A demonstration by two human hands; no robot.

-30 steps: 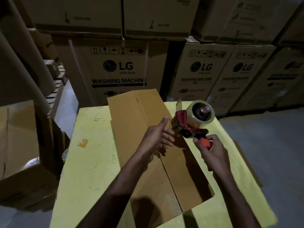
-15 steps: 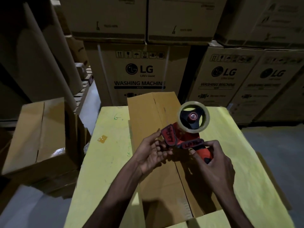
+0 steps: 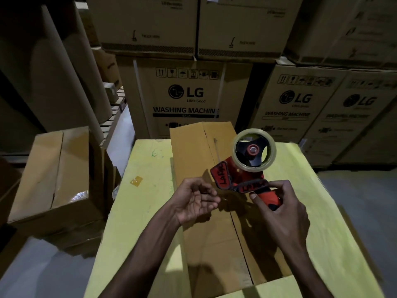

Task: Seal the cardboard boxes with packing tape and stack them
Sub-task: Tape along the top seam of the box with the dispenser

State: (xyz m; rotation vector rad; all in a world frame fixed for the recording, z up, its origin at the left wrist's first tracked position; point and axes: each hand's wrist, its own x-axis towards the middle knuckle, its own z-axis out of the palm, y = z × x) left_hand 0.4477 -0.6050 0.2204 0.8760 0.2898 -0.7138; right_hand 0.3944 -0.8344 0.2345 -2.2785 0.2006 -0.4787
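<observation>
A long cardboard box (image 3: 199, 151) lies on the yellow table (image 3: 141, 211), its top flaps closed with the centre seam running toward me. Above it my right hand (image 3: 281, 211) grips the red handle of a tape dispenser (image 3: 242, 175) carrying a clear tape roll (image 3: 254, 149). My left hand (image 3: 196, 200) hovers palm-up just left of the dispenser's red front plate, fingers loosely curled; whether they pinch the clear tape end is not visible.
A sealed brown box (image 3: 53, 175) sits on other cartons left of the table. Tall LG washing machine cartons (image 3: 187, 97) wall off the back and right. A small scrap of tape (image 3: 136, 181) lies on the table. Grey floor (image 3: 365, 201) shows at right.
The dispenser turned from edge-on to showing its side and rose slightly. My left hand came off the box top and now sits palm-up beside the dispenser's front plate.
</observation>
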